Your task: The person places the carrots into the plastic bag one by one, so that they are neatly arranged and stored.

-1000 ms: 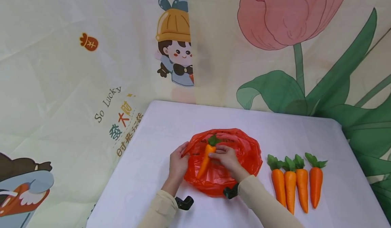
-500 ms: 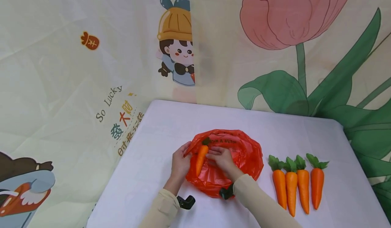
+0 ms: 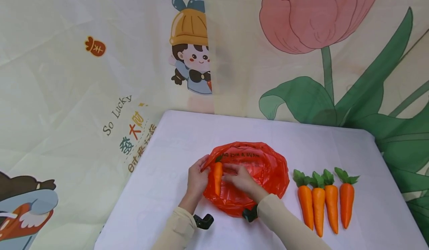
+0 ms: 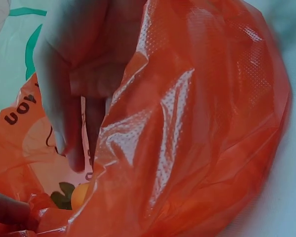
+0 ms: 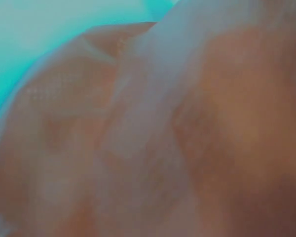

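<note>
A red plastic bag sits spread on the table with its mouth facing up. At its left rim, my left hand pinches the plastic; one of its fingertips shows at the lower left of the left wrist view. Inside, against the bag's left wall, stands an orange carrot with green leaves. My right hand is in the bag's mouth just right of the carrot. In the left wrist view its fingers hang fairly straight above the carrot top, gripping nothing visible. The right wrist view is blurred.
Several carrots lie in a row on the white table, right of the bag and beside the right sleeve. A printed cloth backdrop rises behind the table. Black wrist cameras hang below both wrists.
The carrot has moved left and down into the bag, turning more upright against the left wall. My right hand followed it leftward and has let go. My left hand stays at the rim.
</note>
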`<control>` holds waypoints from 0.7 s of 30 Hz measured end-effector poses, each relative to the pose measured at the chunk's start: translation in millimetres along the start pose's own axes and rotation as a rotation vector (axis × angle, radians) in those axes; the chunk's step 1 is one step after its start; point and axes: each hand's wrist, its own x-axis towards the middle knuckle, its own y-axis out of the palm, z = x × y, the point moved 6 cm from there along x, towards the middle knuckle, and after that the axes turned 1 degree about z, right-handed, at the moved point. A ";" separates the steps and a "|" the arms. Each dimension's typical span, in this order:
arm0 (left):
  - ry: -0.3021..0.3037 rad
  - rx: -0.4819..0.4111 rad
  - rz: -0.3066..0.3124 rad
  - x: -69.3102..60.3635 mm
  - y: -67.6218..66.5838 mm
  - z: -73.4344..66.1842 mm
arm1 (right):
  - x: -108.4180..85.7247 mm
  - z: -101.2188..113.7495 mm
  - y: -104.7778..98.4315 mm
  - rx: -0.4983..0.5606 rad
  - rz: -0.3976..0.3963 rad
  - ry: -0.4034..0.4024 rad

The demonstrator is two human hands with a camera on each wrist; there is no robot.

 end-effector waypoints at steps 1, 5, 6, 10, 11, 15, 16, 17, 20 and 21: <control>-0.001 0.004 -0.001 -0.1 0.1 -0.3 | -2.7 1.5 -1.3 0.001 -0.001 -0.005; -0.012 0.028 -0.018 1.3 -1.1 0.5 | -20.8 12.4 -12.1 -0.026 -0.025 -0.046; -0.013 0.034 -0.024 1.9 -1.7 0.7 | -26.7 15.6 -15.7 -0.036 -0.029 -0.060; -0.012 0.046 -0.047 3.0 -3.2 1.8 | -54.3 27.2 -34.0 -0.188 -0.080 -0.147; -0.015 0.049 -0.051 3.0 -3.4 2.1 | -61.6 30.0 -39.0 -0.254 -0.105 -0.170; -0.019 0.058 -0.053 2.7 -3.8 2.3 | -90.0 39.7 -58.8 -0.574 -0.240 -0.244; -0.018 0.059 -0.053 2.7 -4.2 2.4 | -96.7 41.8 -63.5 -0.648 -0.273 -0.261; -0.020 0.059 -0.055 2.9 -4.7 2.5 | -103.2 44.0 -68.3 -0.718 -0.304 -0.279; -0.029 0.059 -0.057 3.7 -6.3 3.1 | -121.3 50.6 -81.6 -0.906 -0.402 -0.341; -0.033 0.059 -0.057 4.2 -6.9 3.6 | -127.0 52.8 -85.8 -0.959 -0.434 -0.361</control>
